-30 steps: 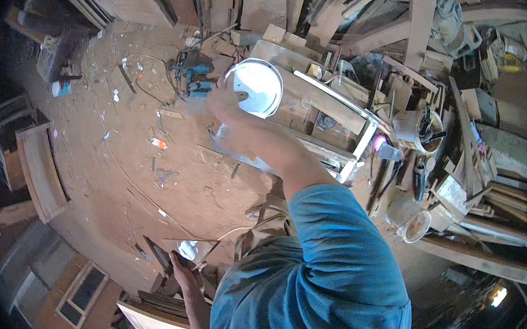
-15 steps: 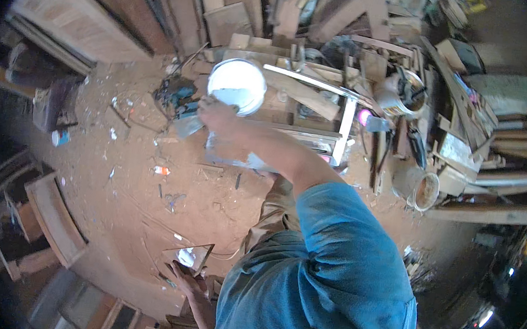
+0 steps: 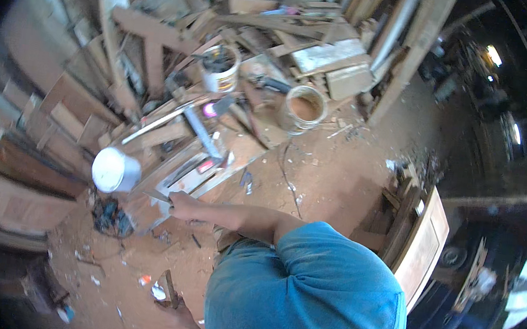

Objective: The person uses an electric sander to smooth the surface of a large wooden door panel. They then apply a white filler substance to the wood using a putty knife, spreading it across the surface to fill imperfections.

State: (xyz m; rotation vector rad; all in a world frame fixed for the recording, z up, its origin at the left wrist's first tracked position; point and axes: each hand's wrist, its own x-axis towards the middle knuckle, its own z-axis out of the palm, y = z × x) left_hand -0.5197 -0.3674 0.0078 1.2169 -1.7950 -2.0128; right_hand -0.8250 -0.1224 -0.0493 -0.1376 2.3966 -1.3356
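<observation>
- Right hand (image 3: 184, 207) is curled around the near end of a flat scraper (image 3: 159, 196), fingers closed up on it. Most of the grip end is hidden in the fist.
- The scraper's bit that shows is thin, pale greyish and kinda blurry, pointing off to the left just above the near end of the cluttered low bench (image 3: 168, 183). Can't tell if it's touching anything.
- Left hand (image 3: 175, 317) is lower down, over the dirt floor (image 3: 260, 193), partly closed on the bottom end of a small brown wooden board (image 3: 169, 287). Thumb and finger spread is hard to make out.
- That board's tipped so it looks narrow, plain brown wood, with a bright white patch (image 3: 158, 291) showing beside its edge. Can't tell how thick the white is.
- White bucket (image 3: 126, 173) sits at the bench's left end, near the scraper, really bright, so no detail inside.
</observation>
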